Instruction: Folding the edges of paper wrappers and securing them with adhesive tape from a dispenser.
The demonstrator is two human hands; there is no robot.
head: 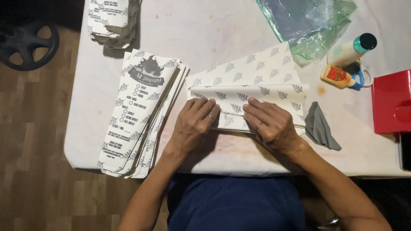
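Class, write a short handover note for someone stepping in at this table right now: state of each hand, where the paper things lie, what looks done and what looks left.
Left hand: flat, fingers pressing on the folded printed paper sheet.
Right hand: flat beside it, pressing the same fold; neither hand grips anything.
Sheet: at the table's near edge, top flap folded down, not yet a closed sleeve.
Done: a fanned stack of finished paper sleeves lies left of the hands; a second pile sits at the far left corner.
Left: this sheet looks only part folded.
Nearby, right: two glue bottles, grey cloth, red box, green plastic bag.
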